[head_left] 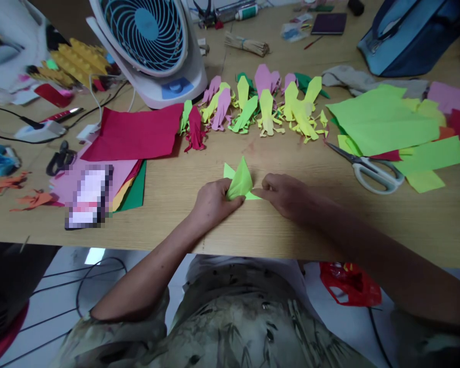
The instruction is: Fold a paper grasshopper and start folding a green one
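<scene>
Green paper, part-folded, seen at table, near front edge. Paper clamped between thumb and fingers of left hand. Lower right corner met by right hand; whether pinched, cannot be told. Judged: very light, limp, easily creased or torn, hardly slippery. Best held at layered base, raised tip spared.
</scene>
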A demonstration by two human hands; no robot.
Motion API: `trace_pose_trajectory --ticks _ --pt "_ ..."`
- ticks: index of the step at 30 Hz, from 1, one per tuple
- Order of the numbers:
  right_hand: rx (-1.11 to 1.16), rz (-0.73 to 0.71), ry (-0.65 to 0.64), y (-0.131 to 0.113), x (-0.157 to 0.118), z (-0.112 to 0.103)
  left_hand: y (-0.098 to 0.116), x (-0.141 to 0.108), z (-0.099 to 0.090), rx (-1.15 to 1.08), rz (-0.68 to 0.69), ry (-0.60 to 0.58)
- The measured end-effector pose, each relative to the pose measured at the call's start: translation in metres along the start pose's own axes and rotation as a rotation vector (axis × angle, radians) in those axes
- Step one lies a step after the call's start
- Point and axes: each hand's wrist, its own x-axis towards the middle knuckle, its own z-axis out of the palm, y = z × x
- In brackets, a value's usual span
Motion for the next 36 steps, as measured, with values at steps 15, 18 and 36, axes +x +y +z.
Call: trace_pose_trajectory --ticks 15,18,36 --pt "-0.033 0.014 -0.027 0.000 -0.003 -0.013 0.008 -0.027 0.006 0.364 0.359 -0.069" --pt "0.031 0.039 0.115 -0.001 -0.007 -0.021 0.017 -0.032 0.008 0.516 0.386 -0.138" --pt "-0.282 0.141 0.148 -0.043 -0.053 0.001 -0.006 -0.017 0.009 0.325 0.677 -0.183"
